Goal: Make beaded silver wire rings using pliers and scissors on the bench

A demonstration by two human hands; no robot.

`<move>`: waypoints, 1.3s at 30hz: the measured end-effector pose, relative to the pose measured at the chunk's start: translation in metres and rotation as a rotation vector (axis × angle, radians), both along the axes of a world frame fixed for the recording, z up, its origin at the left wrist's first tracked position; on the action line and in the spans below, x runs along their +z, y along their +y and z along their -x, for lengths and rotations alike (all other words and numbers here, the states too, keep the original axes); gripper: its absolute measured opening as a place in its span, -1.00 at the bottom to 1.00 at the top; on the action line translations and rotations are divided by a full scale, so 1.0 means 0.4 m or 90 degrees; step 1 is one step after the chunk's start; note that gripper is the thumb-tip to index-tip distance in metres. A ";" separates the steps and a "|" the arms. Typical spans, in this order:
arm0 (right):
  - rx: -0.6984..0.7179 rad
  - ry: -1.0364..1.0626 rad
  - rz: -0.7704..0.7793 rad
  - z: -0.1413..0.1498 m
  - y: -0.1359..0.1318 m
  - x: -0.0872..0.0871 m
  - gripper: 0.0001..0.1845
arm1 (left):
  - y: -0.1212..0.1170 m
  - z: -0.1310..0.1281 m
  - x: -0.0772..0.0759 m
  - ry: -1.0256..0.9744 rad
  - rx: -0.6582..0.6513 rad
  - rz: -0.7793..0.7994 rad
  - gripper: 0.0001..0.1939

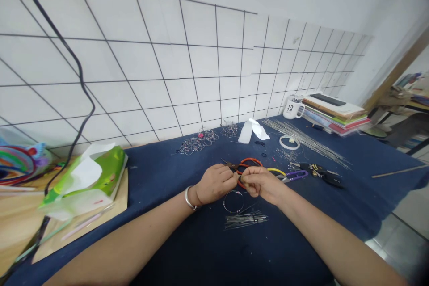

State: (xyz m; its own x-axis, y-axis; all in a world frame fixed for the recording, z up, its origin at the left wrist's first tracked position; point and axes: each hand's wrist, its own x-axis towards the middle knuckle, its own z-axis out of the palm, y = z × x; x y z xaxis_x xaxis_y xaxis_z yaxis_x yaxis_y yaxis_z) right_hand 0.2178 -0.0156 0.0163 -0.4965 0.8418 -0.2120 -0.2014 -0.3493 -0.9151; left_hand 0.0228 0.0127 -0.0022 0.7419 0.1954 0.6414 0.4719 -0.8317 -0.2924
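Note:
My left hand (217, 183) and my right hand (261, 183) meet over the dark blue cloth, fingers closed in a pinch with the tips nearly touching. A thin wire loop (233, 211) strung with small beads shows just beneath the fingertips and appears held between them; the fingers cover the pinched part. Right behind the hands lie orange-handled scissors (251, 160), partly hidden. Closer to me than the loop rests a bundle of short wires (246, 220).
Purple-handled snips (296, 175) and black pliers (323, 173) lie on the right. Behind are tangled beaded wire loops (197, 141), a white ring-shaped spool (289, 142), long wires (308, 140), a mug (293, 108) and stacked books (335, 114). A green tissue pack (114, 165) sits left.

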 end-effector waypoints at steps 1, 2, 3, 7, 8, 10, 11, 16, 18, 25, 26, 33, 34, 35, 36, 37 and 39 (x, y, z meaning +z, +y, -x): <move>-0.001 0.003 -0.001 -0.001 0.001 -0.001 -0.86 | -0.001 0.000 0.002 0.000 0.000 -0.007 -0.90; -0.002 0.005 -0.001 -0.001 0.001 -0.002 -0.87 | -0.002 -0.001 0.004 0.000 -0.001 -0.012 -0.90; -0.002 0.006 -0.002 -0.002 0.002 -0.002 -0.87 | -0.003 -0.001 0.006 0.001 -0.002 -0.015 -0.91; 0.005 0.002 0.001 -0.003 0.003 0.000 -0.87 | -0.005 0.001 0.011 0.012 -0.010 -0.024 -0.94; 0.007 0.002 0.003 -0.003 0.002 0.000 -0.87 | -0.004 0.002 0.012 0.016 -0.013 -0.027 -0.94; 0.011 0.003 0.007 -0.003 0.002 0.001 -0.87 | -0.003 0.005 0.013 0.027 -0.020 -0.032 -0.94; 0.012 0.002 0.009 -0.003 0.002 0.001 -0.87 | -0.002 0.006 0.013 0.031 -0.023 -0.034 -0.95; 0.025 -0.002 0.010 -0.004 0.003 -0.002 -0.88 | 0.004 0.012 0.013 0.034 -0.017 -0.039 -0.95; 0.018 -0.006 0.001 -0.004 0.002 -0.002 -0.88 | 0.006 0.013 0.012 0.028 -0.010 -0.039 -0.94; -0.016 -0.017 -0.026 0.000 -0.001 0.003 -0.87 | 0.004 0.012 0.013 0.046 -0.006 -0.033 -0.94; -0.016 -0.017 -0.024 0.000 -0.001 0.003 -0.87 | 0.004 0.012 0.013 0.048 -0.008 -0.032 -0.94; 0.015 0.004 0.009 -0.002 0.000 0.000 -0.83 | 0.002 0.010 0.017 0.057 -0.033 -0.042 -0.95; 0.024 0.007 0.018 -0.003 0.000 0.000 -0.82 | 0.001 0.010 0.018 0.060 -0.035 -0.043 -0.96; 0.034 0.011 0.027 -0.003 0.000 0.000 -0.81 | 0.000 0.011 0.018 0.063 -0.037 -0.044 -0.96; 0.044 0.013 0.038 -0.003 0.000 -0.001 -0.80 | 0.000 0.011 0.018 0.064 -0.039 -0.045 -0.96; 0.054 0.016 0.049 -0.002 0.000 -0.001 -0.80 | -0.001 0.011 0.018 0.065 -0.043 -0.048 -0.96; 0.070 0.020 0.067 -0.002 0.000 -0.003 -0.78 | -0.001 0.011 0.017 0.064 -0.047 -0.054 -0.96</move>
